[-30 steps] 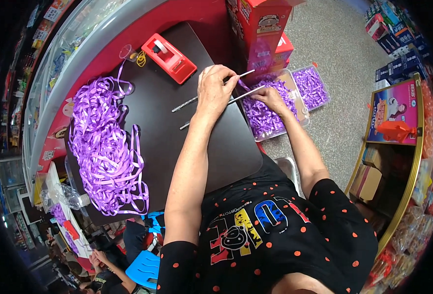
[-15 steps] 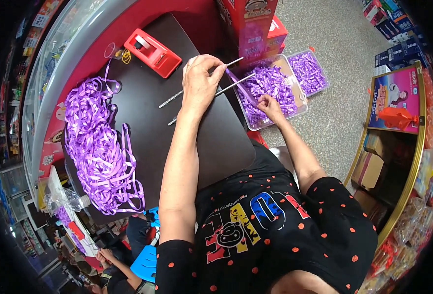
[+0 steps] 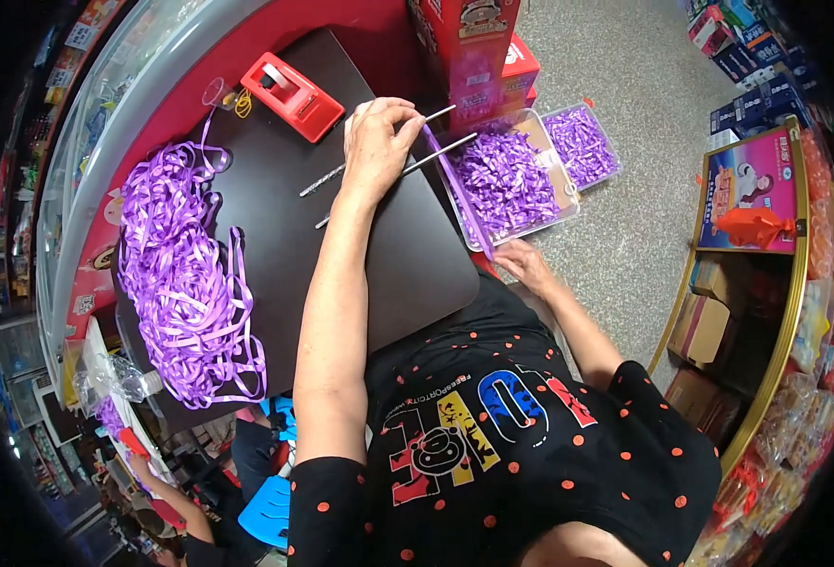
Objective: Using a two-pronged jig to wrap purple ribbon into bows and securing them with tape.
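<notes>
Right hand (image 3: pixel 527 266) drew purple ribbon (image 3: pixel 468 213) diagonally down-right.

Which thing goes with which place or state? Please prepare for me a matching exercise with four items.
1. Red plastic tape dispenser
2. Long purple ribbon heap
3. Right hand
4. Larger clear plastic box

A. Containing many small purple pieces
B. Beside yellow loops
C. Holding a narrow purple strip
D. Loosely tangled on the dark table

Pairs: 1-B, 2-D, 3-C, 4-A
</notes>
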A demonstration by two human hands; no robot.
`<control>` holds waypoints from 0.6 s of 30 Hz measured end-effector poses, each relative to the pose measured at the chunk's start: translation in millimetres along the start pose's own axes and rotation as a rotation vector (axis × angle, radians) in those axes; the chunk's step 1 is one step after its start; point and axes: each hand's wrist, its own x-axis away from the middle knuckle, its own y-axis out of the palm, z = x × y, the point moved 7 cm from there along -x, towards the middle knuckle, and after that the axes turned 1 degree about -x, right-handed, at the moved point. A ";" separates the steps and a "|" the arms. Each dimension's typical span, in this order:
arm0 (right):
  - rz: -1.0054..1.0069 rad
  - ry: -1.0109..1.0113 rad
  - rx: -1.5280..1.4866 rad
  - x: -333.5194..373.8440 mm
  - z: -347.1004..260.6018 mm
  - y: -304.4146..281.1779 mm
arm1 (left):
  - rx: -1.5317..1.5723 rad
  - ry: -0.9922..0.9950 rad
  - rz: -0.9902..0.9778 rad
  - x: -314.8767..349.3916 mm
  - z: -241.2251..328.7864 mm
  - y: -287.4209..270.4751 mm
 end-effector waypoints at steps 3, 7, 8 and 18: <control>0.153 -0.162 0.120 30.7 -39.1 -22.9 | -0.036 0.010 -0.033 -1.3 -4.3 2.4; 0.284 -0.261 0.168 64.1 -108.1 -55.2 | -0.072 0.058 -0.032 -3.3 -3.2 2.0; 0.307 -0.290 0.173 72.3 -119.2 -59.6 | -0.069 0.060 -0.027 -3.9 -3.0 2.5; 0.448 -0.303 0.120 95.1 -172.5 -84.7 | -0.005 0.001 -0.032 -2.5 -7.3 4.0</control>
